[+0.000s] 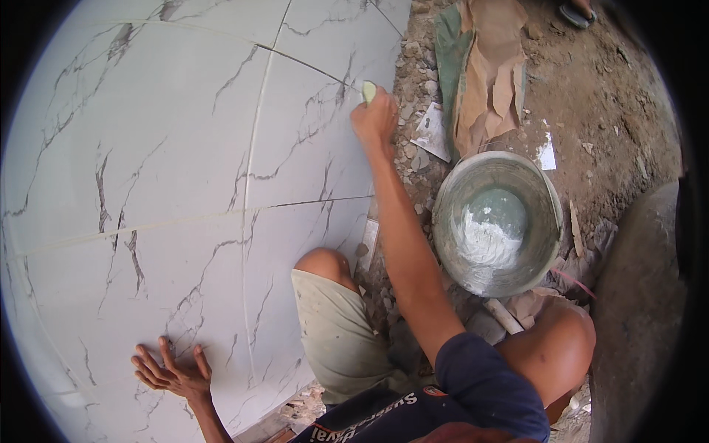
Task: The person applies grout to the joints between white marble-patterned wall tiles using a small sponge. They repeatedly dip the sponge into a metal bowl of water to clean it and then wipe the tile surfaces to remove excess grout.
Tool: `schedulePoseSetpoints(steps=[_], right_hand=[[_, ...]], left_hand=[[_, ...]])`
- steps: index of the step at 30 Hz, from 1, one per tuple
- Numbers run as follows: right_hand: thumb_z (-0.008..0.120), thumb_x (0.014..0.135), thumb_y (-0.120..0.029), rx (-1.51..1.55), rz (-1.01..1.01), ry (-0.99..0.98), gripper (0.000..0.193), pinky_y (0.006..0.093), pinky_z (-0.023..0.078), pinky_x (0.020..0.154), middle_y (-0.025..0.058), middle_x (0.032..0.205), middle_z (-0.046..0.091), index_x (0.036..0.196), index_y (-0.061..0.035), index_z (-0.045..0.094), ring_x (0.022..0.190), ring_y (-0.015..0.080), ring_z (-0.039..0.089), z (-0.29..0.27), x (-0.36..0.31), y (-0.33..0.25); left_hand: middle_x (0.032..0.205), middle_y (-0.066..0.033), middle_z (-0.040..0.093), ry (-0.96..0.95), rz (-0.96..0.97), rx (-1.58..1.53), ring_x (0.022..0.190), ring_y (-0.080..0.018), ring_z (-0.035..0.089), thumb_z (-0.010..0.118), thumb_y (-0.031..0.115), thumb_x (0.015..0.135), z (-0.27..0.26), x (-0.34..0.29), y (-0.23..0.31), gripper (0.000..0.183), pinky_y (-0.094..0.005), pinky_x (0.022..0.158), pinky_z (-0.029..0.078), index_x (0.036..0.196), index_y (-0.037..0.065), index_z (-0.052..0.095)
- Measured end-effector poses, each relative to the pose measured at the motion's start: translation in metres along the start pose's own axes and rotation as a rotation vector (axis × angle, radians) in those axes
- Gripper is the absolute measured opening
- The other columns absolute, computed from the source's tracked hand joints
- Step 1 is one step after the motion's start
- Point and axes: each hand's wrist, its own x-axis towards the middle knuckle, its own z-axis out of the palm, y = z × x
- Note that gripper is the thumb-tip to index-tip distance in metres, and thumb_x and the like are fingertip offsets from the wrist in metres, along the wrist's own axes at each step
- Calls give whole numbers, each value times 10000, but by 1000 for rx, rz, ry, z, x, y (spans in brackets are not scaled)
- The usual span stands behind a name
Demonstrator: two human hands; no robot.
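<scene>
White marble-patterned floor tiles [185, 111] with dark grey veins fill the left and middle. Some joints between them are dark; others hold a pale line. At the far right edge of the tiling, my right hand [377, 118] is closed round a small, pale yellow-green, rounded piece [369, 91]. It rests near the end of a dark joint; my fingers hide most of it, so its exact kind cannot be made out. My left hand [173, 373] lies on a tile at the lower left, fingers spread, with nothing in it.
Right of my right forearm stands a grey bucket [443, 214] with a white paste at its bottom. Torn brown paper [491, 81], tile offcuts [432, 133] and rubble lie on the dirt beyond. My bent knees flank the tiling's edge. A person's sandalled foot [578, 13] shows at the top right.
</scene>
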Motion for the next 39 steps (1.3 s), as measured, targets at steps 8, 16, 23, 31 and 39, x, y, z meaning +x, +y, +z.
schedulePoseSetpoints(steps=[8, 16, 23, 31, 39], right_hand=[[756, 897, -69, 230, -318, -273, 422, 405, 562, 985, 213, 1145, 783, 1311, 1, 722, 1080, 325, 755, -90, -76, -57], [852, 837, -173, -960, -161, -657, 534, 423, 602, 912, 211, 1150, 781, 1333, -17, 731, 1021, 321, 776, -287, -43, -141], [780, 878, -154, -1405, -374, -820, 322, 479, 626, 937, 231, 1122, 786, 1154, 8, 741, 1102, 371, 775, -285, -69, 13], [671, 963, -134, -1535, -334, -919, 308, 494, 617, 977, 243, 1239, 761, 1242, -15, 722, 1151, 407, 759, -278, -85, 89], [745, 893, -159, -1509, -347, -1053, 359, 468, 604, 1000, 246, 1222, 766, 1215, 1, 738, 1172, 395, 749, -277, -85, 87]], left_hand=[[1707, -213, 397, 11, -56, -61, 1636, -409, 232, 584, 636, 1052, 1, -18, -14, 662, -578, 1323, 130, 1520, 170, 624], [1617, -182, 507, 265, -209, -225, 1575, -344, 244, 636, 699, 1000, 11, -14, -8, 638, -497, 1219, 227, 1345, 177, 757], [1577, -203, 524, 298, -261, -235, 1502, -343, 297, 641, 711, 995, 12, -14, -8, 660, -487, 1179, 272, 1323, 145, 728], [1579, -158, 532, 263, -244, -243, 1484, -328, 331, 636, 703, 1007, 11, -9, -9, 640, -439, 1152, 281, 1324, 157, 739], [1587, -132, 538, 255, -231, -231, 1465, -292, 375, 641, 702, 1004, 12, -8, -9, 622, -445, 1126, 247, 1330, 184, 754]])
